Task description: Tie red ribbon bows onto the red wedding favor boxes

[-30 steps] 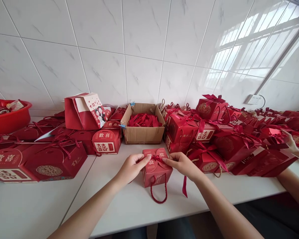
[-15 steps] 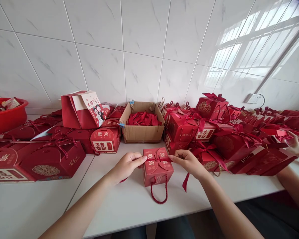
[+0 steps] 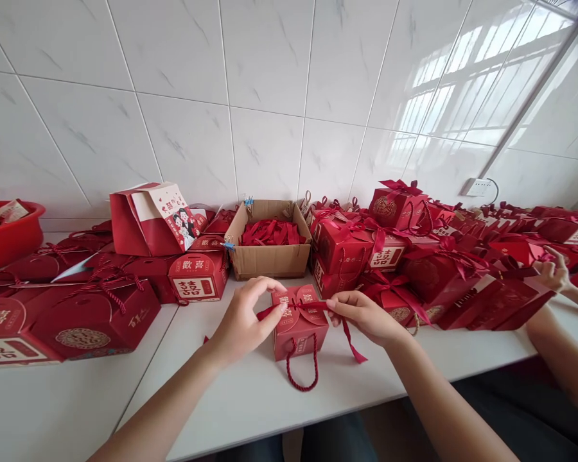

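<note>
A small red gift box with a twisted rope handle stands on the white table in front of me. Across its lid runs a dark red ribbon, crossed near the middle. My right hand pinches this ribbon at the box's right side, and one tail hangs down below the fingers. My left hand is at the left side, thumb and fingers apart, the thumb tip by the lid's middle. The ribbon's other end passes behind that thumb, with its tip showing left of the wrist.
A cardboard box of loose ribbons stands behind. Red gift boxes are stacked left, and ribboned ones right. A red basin is far left. Another person's hand works among boxes at the right.
My left hand has loosened its pinch and spread its fingers. The right hand still grips the ribbon, its tail now hanging nearer the fingers. The whole view has shifted slightly.
</note>
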`<control>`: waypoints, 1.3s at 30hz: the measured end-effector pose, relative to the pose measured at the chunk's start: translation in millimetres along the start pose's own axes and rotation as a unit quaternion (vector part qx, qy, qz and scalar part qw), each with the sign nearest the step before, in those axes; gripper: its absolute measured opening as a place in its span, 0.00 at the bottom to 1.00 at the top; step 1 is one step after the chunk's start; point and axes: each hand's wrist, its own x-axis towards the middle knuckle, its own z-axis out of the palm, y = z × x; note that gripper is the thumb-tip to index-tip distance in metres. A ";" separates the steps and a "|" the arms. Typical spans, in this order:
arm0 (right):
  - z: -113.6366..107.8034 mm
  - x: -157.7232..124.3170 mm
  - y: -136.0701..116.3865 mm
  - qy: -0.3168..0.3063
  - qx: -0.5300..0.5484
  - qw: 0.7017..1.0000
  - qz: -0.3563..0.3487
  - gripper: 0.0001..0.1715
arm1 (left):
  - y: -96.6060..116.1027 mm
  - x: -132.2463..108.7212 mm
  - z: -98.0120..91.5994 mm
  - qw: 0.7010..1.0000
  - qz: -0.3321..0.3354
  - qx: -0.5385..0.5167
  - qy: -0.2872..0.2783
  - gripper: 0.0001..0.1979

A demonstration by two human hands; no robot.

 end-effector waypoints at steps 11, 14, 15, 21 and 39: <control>19.9 9.7 -26.7 -0.006 0.059 0.995 -0.080 0.14 | 40.2 29.5 9.6 0.986 -0.095 -0.107 -0.083 0.18; 27.5 14.3 -27.4 0.032 0.030 0.995 -0.093 0.16 | 40.0 33.5 13.3 0.990 -0.091 -0.090 -0.059 0.15; 29.2 15.7 -26.8 0.041 0.025 0.994 -0.093 0.17 | 39.5 34.3 14.4 0.992 -0.088 -0.083 -0.046 0.13; 32.8 19.9 -18.9 0.076 -0.018 0.993 -0.085 0.20 | 39.1 35.1 14.5 0.995 -0.071 -0.062 -0.008 0.08; 40.5 22.6 1.3 0.147 -0.120 0.971 -0.148 0.18 | -14.5 5.9 2.0 0.984 -0.178 -0.018 -0.010 0.19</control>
